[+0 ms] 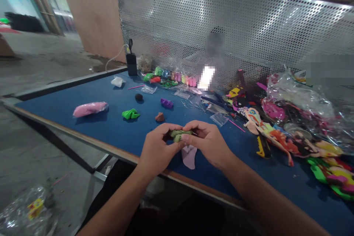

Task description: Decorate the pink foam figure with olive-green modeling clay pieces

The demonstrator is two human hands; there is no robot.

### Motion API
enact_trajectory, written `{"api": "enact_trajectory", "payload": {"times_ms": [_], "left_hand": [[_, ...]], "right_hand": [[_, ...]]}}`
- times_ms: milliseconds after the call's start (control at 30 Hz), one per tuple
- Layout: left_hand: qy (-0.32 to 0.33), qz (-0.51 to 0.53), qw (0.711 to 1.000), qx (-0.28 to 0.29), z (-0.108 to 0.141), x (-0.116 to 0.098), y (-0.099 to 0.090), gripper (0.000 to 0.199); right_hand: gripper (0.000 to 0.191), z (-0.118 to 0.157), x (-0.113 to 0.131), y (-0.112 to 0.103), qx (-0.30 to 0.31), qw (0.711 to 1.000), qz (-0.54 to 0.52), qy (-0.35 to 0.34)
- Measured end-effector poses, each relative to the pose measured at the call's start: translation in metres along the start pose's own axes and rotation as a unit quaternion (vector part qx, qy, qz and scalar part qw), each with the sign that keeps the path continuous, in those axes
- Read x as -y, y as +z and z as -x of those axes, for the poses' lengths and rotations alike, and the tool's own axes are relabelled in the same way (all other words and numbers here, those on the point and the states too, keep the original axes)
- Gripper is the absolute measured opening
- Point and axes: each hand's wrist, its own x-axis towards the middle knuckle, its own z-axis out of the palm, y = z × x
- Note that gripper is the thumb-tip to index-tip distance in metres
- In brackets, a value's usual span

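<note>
Between both hands, over the near edge of the blue table (116, 131), is a twisted lump of olive-green modelling clay (179, 135). My left hand (159, 145) grips its left side with thumb and fingers. On the other side my right hand (208, 142) pinches it, thumb in front. Just below the fingers a pale pink flat piece (189, 158) lies on the table, partly covered by the hands. Beyond them sit a brown clay lump (159, 117), a bright green clay lump (131, 114), a purple lump (166, 103) and a black ball (138, 97).
A wrapped pink clay roll (90, 109) lies at left. Bagged coloured clay (177, 76) and a black box (132, 63) stand along the perforated metal screen (171, 18). Colourful clay figures (276, 132), a yellow-black cutter (262, 145) and clear plastic bags (301, 92) crowd the right.
</note>
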Motion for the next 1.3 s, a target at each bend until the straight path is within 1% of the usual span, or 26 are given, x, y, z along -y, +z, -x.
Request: {"api": "enact_trajectory", "payload": {"times_ms": [67,167,233,300,333,367,400,433,467,500,533,567,600,633,667,733,800,867,933,1033,1100,1133,1167,1200,1267,1300], "left_hand": [[-0.02,0.026,0.999,0.004,0.0,-0.002,-0.002,0.025],[-0.039,0.082,0.996,-0.02,0.001,0.001,-0.005,0.025],[-0.05,0.123,0.989,-0.057,0.003,0.006,-0.006,0.025],[-0.052,0.176,0.979,-0.091,0.004,0.01,-0.006,0.025],[-0.04,0.189,0.976,-0.1,0.005,0.01,-0.006,0.023],[-0.018,0.184,0.978,-0.099,0.005,0.01,-0.005,0.021],[0.013,0.161,0.983,-0.091,0.005,0.01,-0.005,0.019],[0.043,0.128,0.988,-0.075,0.004,0.008,-0.005,0.018],[0.067,0.094,0.992,-0.056,0.004,0.007,-0.005,0.022],[0.078,0.07,0.994,-0.036,0.003,0.005,-0.004,0.031],[0.075,0.061,0.995,-0.018,0.002,0.004,-0.004,0.043],[0.059,0.065,0.996,-0.004,0.002,0.003,-0.005,0.054],[0.038,0.071,0.997,0.012,0.001,0.001,-0.005,0.061],[0.017,0.073,0.997,0.027,0.0,0.0,-0.005,0.06],[-0.001,0.07,0.997,0.039,0.0,-0.001,-0.005,0.054],[-0.029,0.06,0.997,0.048,0.0,-0.002,-0.005,0.034],[-0.049,0.076,0.995,0.028,0.001,-0.003,-0.004,0.022],[-0.065,0.11,0.992,-0.006,0.002,-0.001,-0.003,0.021],[-0.073,0.131,0.987,-0.05,0.002,0.002,-0.003,0.021],[-0.071,0.171,0.976,-0.118,0.002,0.007,-0.003,0.022],[-0.048,0.201,0.968,-0.143,0.001,0.007,-0.002,0.02],[-0.022,0.2,0.969,-0.142,0.001,0.007,-0.002,0.018],[0.012,0.183,0.974,-0.132,0.001,0.006,-0.001,0.016],[0.046,0.152,0.981,-0.116,0.001,0.006,-0.001,0.014],[0.089,0.088,0.989,-0.077,0.001,0.004,0.0,0.018],[0.09,0.072,0.992,-0.059,0.001,0.003,0.0,0.026]], "right_hand": [[0.017,-0.004,0.001,-0.006,-0.018,1.0,0.01,-0.001],[0.018,-0.014,-0.001,-0.02,-0.063,0.998,-0.008,-0.014],[0.022,-0.021,-0.004,-0.03,-0.115,0.992,-0.037,-0.03],[0.026,-0.026,-0.009,-0.037,-0.186,0.98,-0.037,-0.052],[0.028,-0.027,-0.011,-0.037,-0.218,0.974,-0.021,-0.059],[0.032,-0.025,-0.013,-0.036,-0.234,0.97,0.0,-0.063],[0.036,-0.022,-0.014,-0.033,-0.23,0.971,0.022,-0.063],[0.041,-0.018,-0.014,-0.027,-0.201,0.977,0.045,-0.062],[0.044,-0.013,-0.012,-0.02,-0.148,0.986,0.056,-0.06],[0.044,-0.008,-0.01,-0.013,-0.084,0.992,0.062,-0.066],[0.04,-0.003,-0.007,-0.007,-0.018,0.995,0.066,-0.071],[0.037,0.001,-0.004,-0.002,0.025,0.996,0.057,-0.069],[0.035,0.004,-0.001,0.002,0.05,0.996,0.044,-0.064],[0.034,0.006,0.001,0.004,0.058,0.997,0.026,-0.053],[0.033,0.006,0.003,0.003,0.055,0.998,0.008,-0.036],[0.028,0.004,0.004,-0.001,0.041,0.999,-0.015,-0.002],[0.026,0.0,0.003,-0.007,0.031,0.999,-0.018,0.024],[0.025,-0.006,0.002,-0.015,0.006,1.0,-0.007,0.026],[0.025,-0.012,-0.001,-0.023,-0.042,0.999,0.0,0.006],[0.025,-0.022,-0.006,-0.033,-0.15,0.987,-0.026,-0.046],[0.025,-0.025,-0.01,-0.033,-0.223,0.971,-0.048,-0.074],[0.026,-0.024,-0.012,-0.031,-0.246,0.964,-0.056,-0.079],[0.027,-0.022,-0.013,-0.026,-0.25,0.963,-0.066,-0.074],[0.029,-0.019,-0.014,-0.02,-0.235,0.967,-0.078,-0.062],[0.033,-0.01,-0.013,-0.007,-0.148,0.983,-0.103,-0.03],[0.036,-0.005,-0.011,-0.001,-0.096,0.99,-0.107,-0.019]]}}
